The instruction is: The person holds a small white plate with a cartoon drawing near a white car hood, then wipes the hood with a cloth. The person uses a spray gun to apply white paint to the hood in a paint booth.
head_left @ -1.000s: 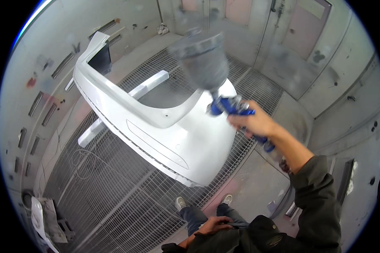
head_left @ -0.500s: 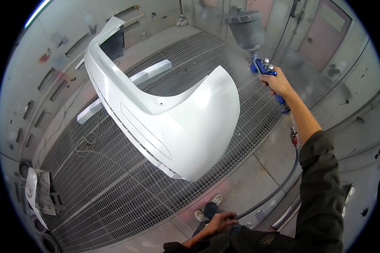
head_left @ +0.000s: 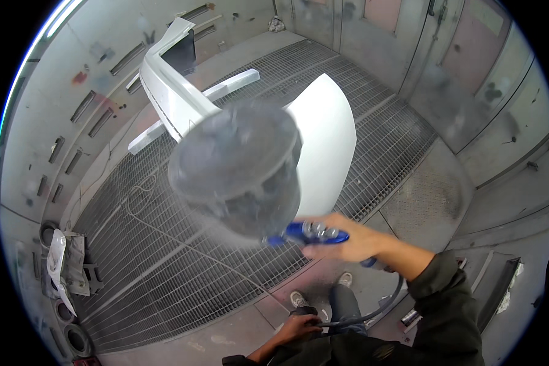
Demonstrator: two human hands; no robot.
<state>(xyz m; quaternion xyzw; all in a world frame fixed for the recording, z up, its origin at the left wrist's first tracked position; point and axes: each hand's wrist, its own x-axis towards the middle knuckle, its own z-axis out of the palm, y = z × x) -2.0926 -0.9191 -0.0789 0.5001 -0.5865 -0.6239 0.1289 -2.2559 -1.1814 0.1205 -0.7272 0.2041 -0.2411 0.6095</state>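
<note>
I see the right hand gripping a gravity-feed spray gun on the wearer's side of the white bumper cover, grating beneath it; left hand clasps air hose. Best: gun square to bumper cover, hose clear.

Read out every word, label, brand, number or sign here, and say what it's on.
Nothing can be read.
Spray gun: no legible lettering.
White bumper: no lettering visible.
Dark jacket: small mark, too blurred to read.
Sheet at far left: any print is too small to read.
</note>
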